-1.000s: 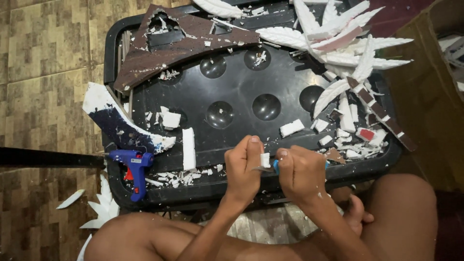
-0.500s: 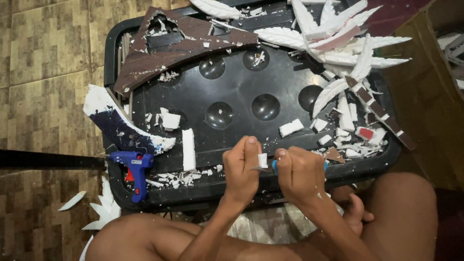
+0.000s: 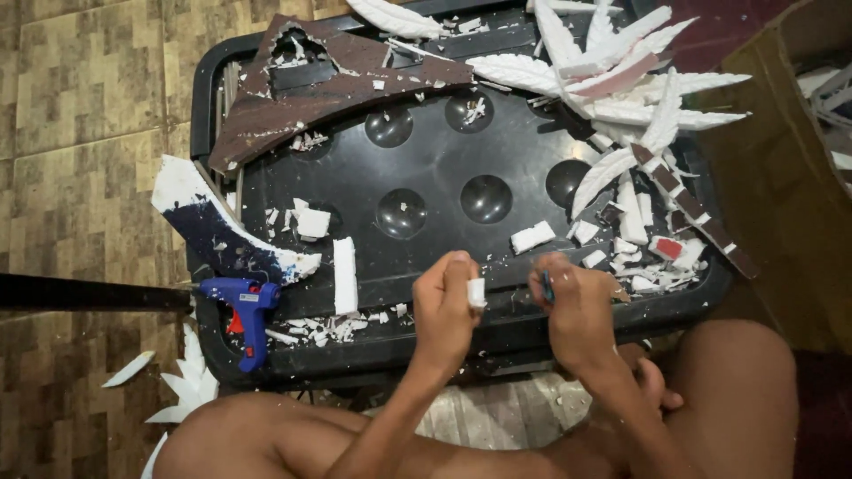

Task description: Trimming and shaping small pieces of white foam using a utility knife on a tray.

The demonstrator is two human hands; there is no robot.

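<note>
1. The person sits on the floor with knees spread, both hands over the near edge of a black plastic tray (image 3: 497,142) with round dimples.
2. The left hand (image 3: 446,306) is clenched around a small white foam piece (image 3: 477,292), pinched between thumb and fingers, with its end poking out at 3 o'clock from the fist.
3. The right hand (image 3: 577,306) grips a thin blue tool (image 3: 548,286), held upright in curled fingers; it looks like a small cutter or pen, though too little shows to be sure.
4. The two hands are near each other but apart, the foam piece just left of the tool.
5. At 9 o'clock from the left hand, a blue glue gun (image 3: 246,312) lies on the tray's near left corner, nozzle pointing left.
6. Between the gun and the left hand stands a white foam strip (image 3: 343,276), with crumbs below it.
7. At 11 o'clock lies a brown jagged sheet (image 3: 311,89).
8. At 1 o'clock from the right hand, white foam feathers (image 3: 621,80) fan out over the tray's far right corner.
</note>
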